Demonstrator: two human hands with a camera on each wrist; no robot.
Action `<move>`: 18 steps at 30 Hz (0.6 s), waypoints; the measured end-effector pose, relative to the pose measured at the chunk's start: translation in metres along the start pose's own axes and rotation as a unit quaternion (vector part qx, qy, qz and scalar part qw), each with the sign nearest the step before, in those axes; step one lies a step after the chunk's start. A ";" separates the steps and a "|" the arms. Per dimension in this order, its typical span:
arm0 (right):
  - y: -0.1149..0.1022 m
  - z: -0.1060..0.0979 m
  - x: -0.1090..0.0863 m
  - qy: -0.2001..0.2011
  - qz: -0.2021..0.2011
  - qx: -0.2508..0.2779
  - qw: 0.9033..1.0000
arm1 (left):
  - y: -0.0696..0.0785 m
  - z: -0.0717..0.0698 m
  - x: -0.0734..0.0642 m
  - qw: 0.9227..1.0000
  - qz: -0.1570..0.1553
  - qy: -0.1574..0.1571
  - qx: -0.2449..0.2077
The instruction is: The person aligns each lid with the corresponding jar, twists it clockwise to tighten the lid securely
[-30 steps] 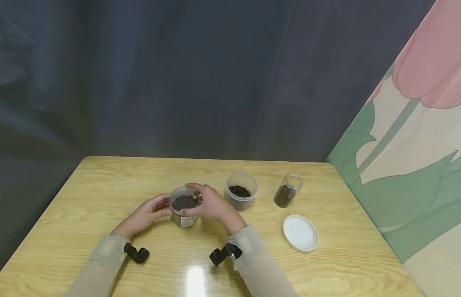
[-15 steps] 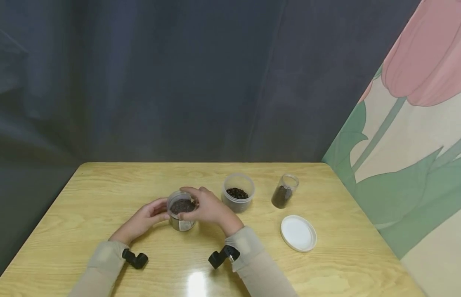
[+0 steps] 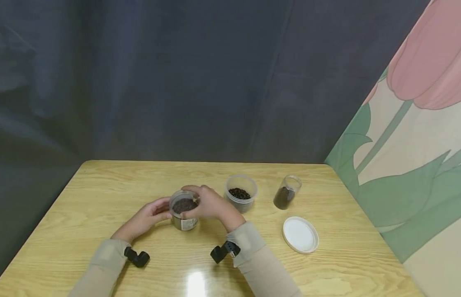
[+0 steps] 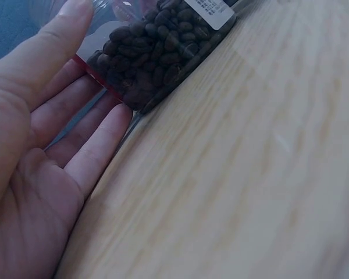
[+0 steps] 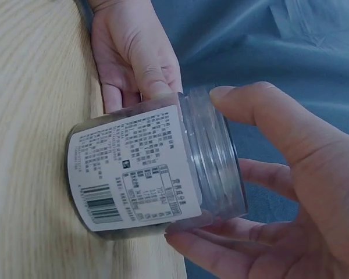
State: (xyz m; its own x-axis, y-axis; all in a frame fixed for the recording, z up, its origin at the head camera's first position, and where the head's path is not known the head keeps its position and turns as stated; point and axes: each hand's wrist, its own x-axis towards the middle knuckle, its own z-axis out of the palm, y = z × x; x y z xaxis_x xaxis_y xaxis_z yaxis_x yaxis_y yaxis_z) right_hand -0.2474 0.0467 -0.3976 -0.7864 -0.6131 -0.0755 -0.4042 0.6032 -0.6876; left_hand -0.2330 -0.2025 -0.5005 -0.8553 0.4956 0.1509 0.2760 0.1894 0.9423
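Almost nothing changes over the last second: the labelled jar (image 3: 184, 225) stays upright on the tabletop (image 3: 171, 255), both hands round it. That suggests, in my judgement, steady work at its top. The left hand (image 3: 150, 216) sits at the jar's 9 o'clock, thumb and fingers cupping the side. The right hand (image 3: 211, 204) comes in from 3 o'clock, its fingers gripping the clear collar across the rim; any twist, or a clear lid there, I cannot tell. Dark beans (image 4: 157, 49) fill the jar. Toward 2 o'clock stands a plastic tub (image 3: 242, 205); beyond it, near 3, a clear container (image 3: 295, 190); toward 4, a white lid (image 3: 300, 235) lies flat.
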 end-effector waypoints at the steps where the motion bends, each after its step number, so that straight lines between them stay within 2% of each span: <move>1: -0.001 -0.001 0.000 -0.004 0.000 -0.002 1.000 | 0.000 0.000 0.000 1.000 -0.001 -0.002 0.000; 10: -0.005 -0.007 0.000 -0.023 0.005 -0.020 1.000 | 0.003 -0.001 0.001 1.000 0.001 -0.005 -0.002; 18: 0.006 -0.004 -0.003 -0.012 -0.019 -0.001 1.000 | 0.004 -0.001 0.000 1.000 -0.011 -0.006 -0.012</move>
State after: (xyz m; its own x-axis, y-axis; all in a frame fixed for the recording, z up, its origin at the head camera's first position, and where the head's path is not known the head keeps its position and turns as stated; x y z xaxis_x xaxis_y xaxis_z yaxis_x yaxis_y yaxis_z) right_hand -0.2494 0.0543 -0.3987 -0.7587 -0.6479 -0.0675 -0.4347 0.5808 -0.6882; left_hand -0.2326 -0.2023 -0.4967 -0.8556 0.5016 0.1275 0.2476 0.1804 0.9519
